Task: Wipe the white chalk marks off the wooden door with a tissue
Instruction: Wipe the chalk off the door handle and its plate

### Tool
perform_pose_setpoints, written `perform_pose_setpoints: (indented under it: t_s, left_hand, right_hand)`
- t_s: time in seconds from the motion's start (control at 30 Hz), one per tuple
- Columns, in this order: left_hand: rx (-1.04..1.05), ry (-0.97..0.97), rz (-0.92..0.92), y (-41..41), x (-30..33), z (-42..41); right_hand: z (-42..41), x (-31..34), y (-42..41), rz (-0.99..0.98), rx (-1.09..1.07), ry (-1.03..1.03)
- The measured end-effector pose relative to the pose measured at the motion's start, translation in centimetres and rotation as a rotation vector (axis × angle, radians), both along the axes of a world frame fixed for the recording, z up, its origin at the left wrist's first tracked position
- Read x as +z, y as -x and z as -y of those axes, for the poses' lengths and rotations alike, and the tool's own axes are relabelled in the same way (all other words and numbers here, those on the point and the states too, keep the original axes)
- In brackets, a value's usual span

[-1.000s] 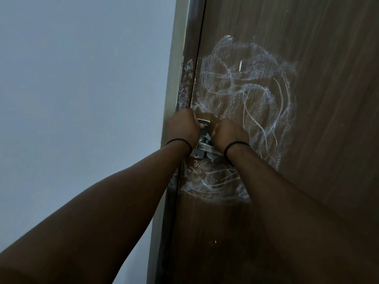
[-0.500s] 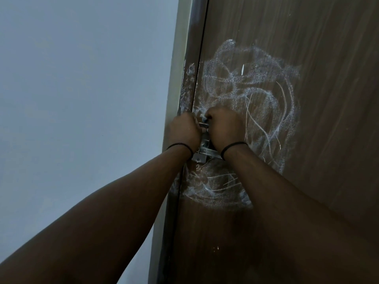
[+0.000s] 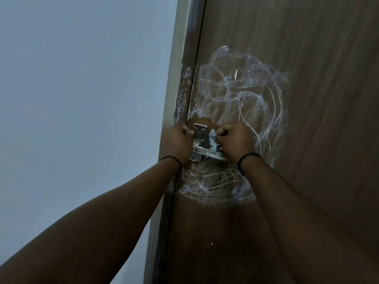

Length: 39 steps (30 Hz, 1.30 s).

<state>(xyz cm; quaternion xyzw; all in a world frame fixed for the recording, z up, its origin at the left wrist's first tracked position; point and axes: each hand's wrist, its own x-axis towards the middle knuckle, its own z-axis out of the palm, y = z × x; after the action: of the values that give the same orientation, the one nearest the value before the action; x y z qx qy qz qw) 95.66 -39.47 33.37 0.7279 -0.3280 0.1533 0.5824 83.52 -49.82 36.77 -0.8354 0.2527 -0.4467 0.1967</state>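
A dark wooden door (image 3: 317,58) fills the right side, covered with white chalk marks (image 3: 242,87) in scribbled loops above and below a metal latch (image 3: 200,132). My right hand (image 3: 235,142) grips a crumpled white tissue (image 3: 213,140) against the door just right of the latch plate. My left hand (image 3: 177,140) is curled at the door's left edge, its fingers against the latch. A small patch around the top of the latch looks free of chalk.
A pale blue-grey wall (image 3: 82,99) takes up the left side. The door frame (image 3: 174,83) runs between wall and door and carries some chalk smears. More chalk scribbles (image 3: 215,187) lie below the latch.
My right hand has slid with the tissue from over the latch plate to its right, uncovering the plate and a cleaner patch above it. My left hand stays at the door edge.
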Motion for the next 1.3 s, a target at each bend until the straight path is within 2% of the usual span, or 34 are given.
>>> perform_pose_setpoints:
  t_s: [0.2,0.3,0.4,0.47,0.57,0.7,0.83,1.03,1.3]
  left_hand:
    - [0.012,0.026,-0.010,0.1,-3.7,-1.8]
    - [0.020,0.007,-0.017,0.1,-4.9,-2.1]
    - [0.009,-0.024,-0.045,0.3,-5.9,-2.2]
    - [-0.014,-0.042,-0.049,0.5,-6.5,-2.2]
    - [-0.044,-0.063,-0.044,0.6,-7.2,-2.1]
    - [-0.055,-0.071,-0.011,0.3,-7.9,-1.6]
    - [-0.045,-0.081,0.003,-0.5,-8.3,-1.1]
    - [-0.056,-0.043,0.006,-1.1,-8.9,-0.4]
    - [-0.153,-0.025,-0.054,0.2,-9.7,0.0]
  right_hand:
    - [-0.1,-3.8,3.0,0.380,0.043,-0.218]
    - [-0.5,-8.2,4.1,0.640,0.075,-0.551]
    - [-2.0,-12.3,3.1,0.672,0.102,-0.738]
    - [-3.2,-13.6,1.3,0.675,0.123,-0.761]
    - [-4.4,-12.9,-1.5,0.806,0.117,-0.771]
    - [-4.5,-11.2,-4.4,0.947,-0.024,-0.652]
    - [-4.1,-10.7,-6.3,0.924,-0.126,-0.588]
    - [-4.0,-11.5,-6.8,0.675,-0.339,-0.400]
    - [-4.5,-12.2,-5.7,0.533,-0.336,-0.363]
